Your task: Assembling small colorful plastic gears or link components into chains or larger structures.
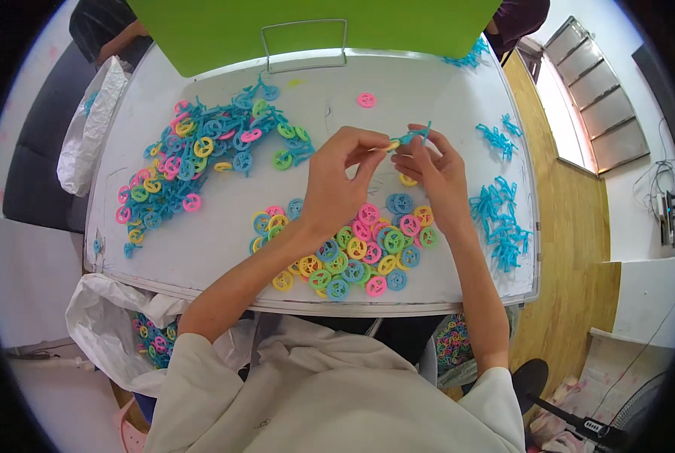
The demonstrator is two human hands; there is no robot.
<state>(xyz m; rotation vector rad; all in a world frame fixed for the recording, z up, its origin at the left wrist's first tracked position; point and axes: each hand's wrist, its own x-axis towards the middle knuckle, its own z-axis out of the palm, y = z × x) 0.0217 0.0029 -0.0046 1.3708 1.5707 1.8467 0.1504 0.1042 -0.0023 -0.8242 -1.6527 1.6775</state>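
Above the middle of the white table (pixel 330 109), my left hand (pixel 336 177) pinches a small yellow toy wheel (pixel 392 145) between thumb and fingertips. Close by, my right hand (pixel 439 172) is closed on a blue plastic toy bicycle frame (pixel 428 131), its thin end poking up past the fingers. Wheel and frame meet between the two hands; whether they are joined cannot be made out. Below my wrists lies a heap of loose pink, yellow, green and blue wheels (pixel 356 249). One pink wheel (pixel 366 100) rests alone farther back.
Blue frames with coloured wheels form a long pile (pixel 201 147) at left. Bare blue frames (pixel 503 226) lie along the right edge. A green panel (pixel 398 30) with a wire handle (pixel 305 68) stands at the back. White sacks (pixel 99 317) hang at left. Other people show at the back corners.
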